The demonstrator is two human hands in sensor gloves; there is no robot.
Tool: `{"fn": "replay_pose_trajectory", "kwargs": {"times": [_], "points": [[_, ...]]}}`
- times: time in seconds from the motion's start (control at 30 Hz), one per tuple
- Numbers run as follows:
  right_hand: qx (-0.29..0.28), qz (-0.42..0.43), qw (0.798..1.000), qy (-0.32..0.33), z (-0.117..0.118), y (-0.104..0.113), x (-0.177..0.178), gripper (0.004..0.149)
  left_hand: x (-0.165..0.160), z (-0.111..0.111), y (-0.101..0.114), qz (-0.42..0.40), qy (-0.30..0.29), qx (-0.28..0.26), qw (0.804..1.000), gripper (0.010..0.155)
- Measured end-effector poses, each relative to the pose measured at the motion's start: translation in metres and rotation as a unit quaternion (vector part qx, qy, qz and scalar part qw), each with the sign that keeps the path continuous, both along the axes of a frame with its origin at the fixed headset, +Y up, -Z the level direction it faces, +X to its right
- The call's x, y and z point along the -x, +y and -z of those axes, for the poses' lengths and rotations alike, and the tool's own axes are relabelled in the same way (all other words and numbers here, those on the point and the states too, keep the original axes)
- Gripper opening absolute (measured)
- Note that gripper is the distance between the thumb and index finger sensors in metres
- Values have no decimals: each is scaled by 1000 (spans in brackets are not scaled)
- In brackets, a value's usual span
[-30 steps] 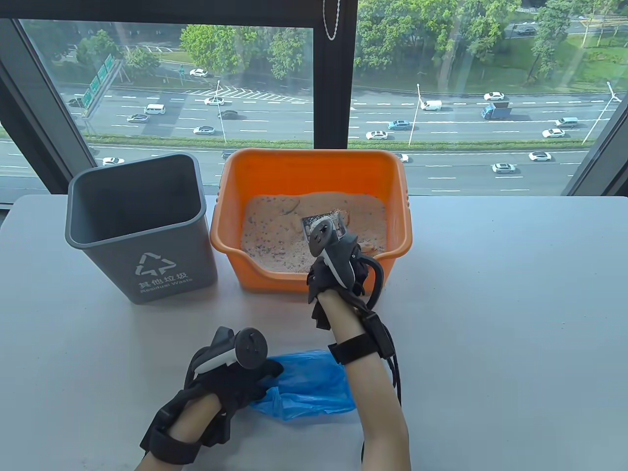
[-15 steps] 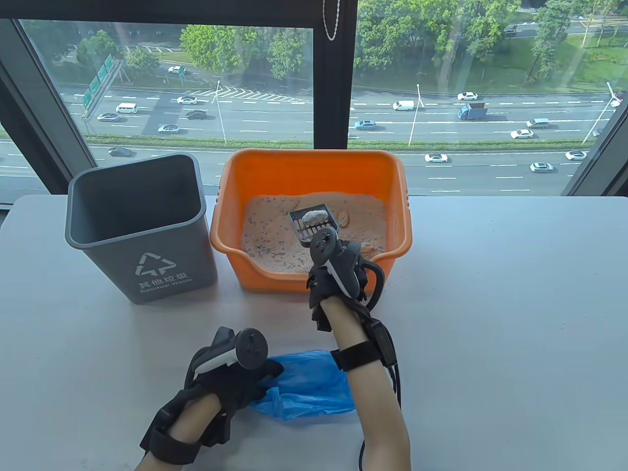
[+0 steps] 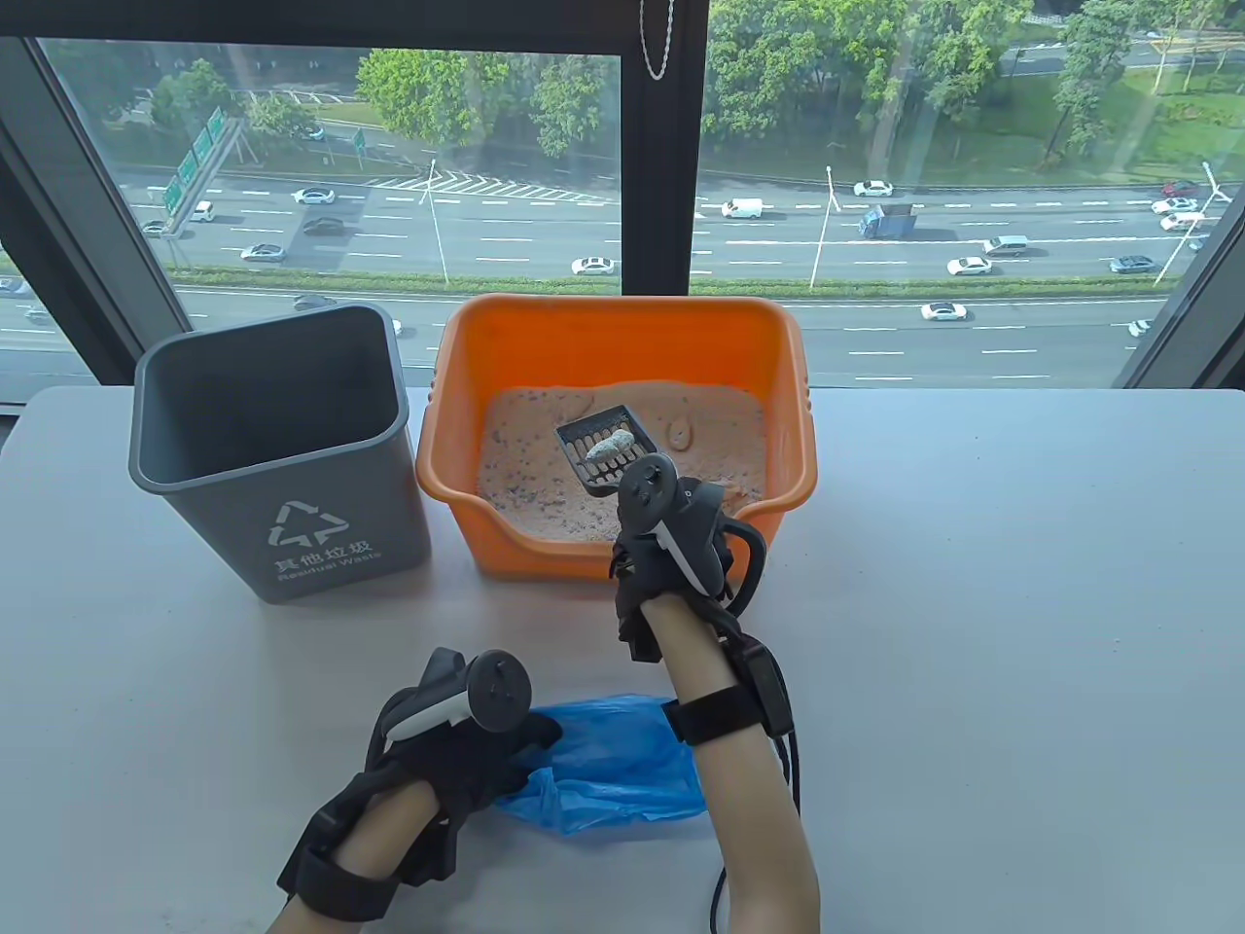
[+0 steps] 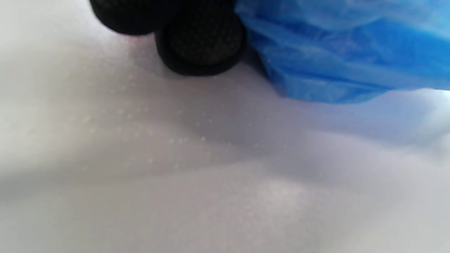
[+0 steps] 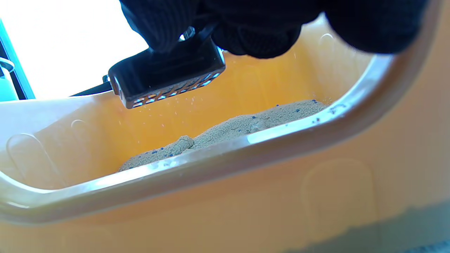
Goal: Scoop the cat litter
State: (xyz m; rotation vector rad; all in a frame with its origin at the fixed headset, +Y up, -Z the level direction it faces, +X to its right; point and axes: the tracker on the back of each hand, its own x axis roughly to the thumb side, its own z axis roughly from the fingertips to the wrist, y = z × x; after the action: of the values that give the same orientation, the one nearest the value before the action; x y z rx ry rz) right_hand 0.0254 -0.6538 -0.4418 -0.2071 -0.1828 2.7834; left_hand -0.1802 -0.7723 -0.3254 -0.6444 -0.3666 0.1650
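One pale clump (image 3: pixel 611 446) sits in the black slotted scoop (image 3: pixel 605 447); the right hand (image 3: pixel 671 540) grips it and should carry level.

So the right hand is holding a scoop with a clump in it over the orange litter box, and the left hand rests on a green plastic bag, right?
Nearly. The bag under the left hand is blue, not green, as the table view and left wrist view show. The rest holds: the right hand holds the scoop with a clump in it over the orange litter box.
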Motion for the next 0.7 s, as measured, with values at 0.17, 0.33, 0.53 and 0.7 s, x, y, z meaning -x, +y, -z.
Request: {"fn": "replay_pose_trajectory", "kwargs": {"times": [0.17, 0.33, 0.53, 0.7], "points": [[2, 11, 999, 36, -21, 7, -7, 56, 0, 0, 0, 0, 0, 1, 1000, 59], [19, 24, 996, 82, -59, 14, -23, 56, 0, 0, 0, 0, 0, 1, 1000, 60], [43, 26, 991, 122, -117, 21, -53, 56, 0, 0, 0, -2, 1, 4, 1000, 59], [101, 2, 984, 148, -159, 17, -73, 56, 1, 0, -1, -5, 2, 5, 1000, 60]]}}
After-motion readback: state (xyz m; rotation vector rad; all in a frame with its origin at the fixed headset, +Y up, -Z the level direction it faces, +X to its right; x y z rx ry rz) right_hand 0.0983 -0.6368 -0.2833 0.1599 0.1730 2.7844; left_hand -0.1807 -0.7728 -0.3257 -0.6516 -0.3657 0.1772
